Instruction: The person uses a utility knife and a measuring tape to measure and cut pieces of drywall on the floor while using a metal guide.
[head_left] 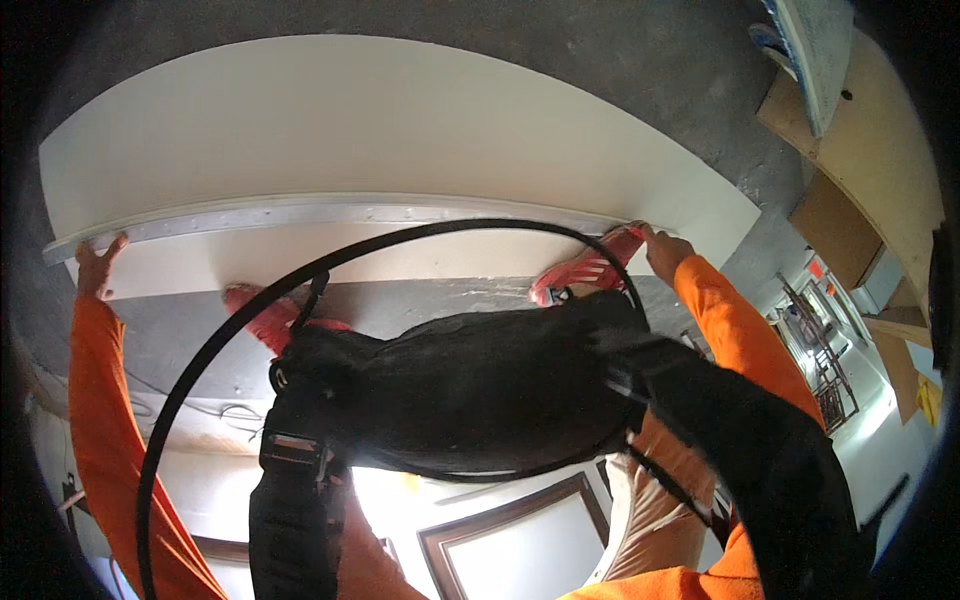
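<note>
Nearest me is a black padded fabric pouch (460, 390) with wide straps, and a thin black looped cable (420, 236) arches above it across my view. Past it are my 2 red shoes: the left shoe (262, 315) at the near edge of a long white flat board (380, 120), the right shoe (590, 275), with pale stripes, on the board itself.

My 2 hands, in orange sleeves, are set wide apart along a long silvery straight metal bar (300, 214) lying lengthwise on the board. My left hand (96, 268) touches its left end, thumb and fingers spread at the near edge; my right hand (668, 254) is at its right end, just beside the right shoe's toe. I cannot tell whether either grip clamps the bar or only presses it.

Beyond the board lies a grey floor (640, 80); tan wooden panels (880, 130) stand far right.
</note>
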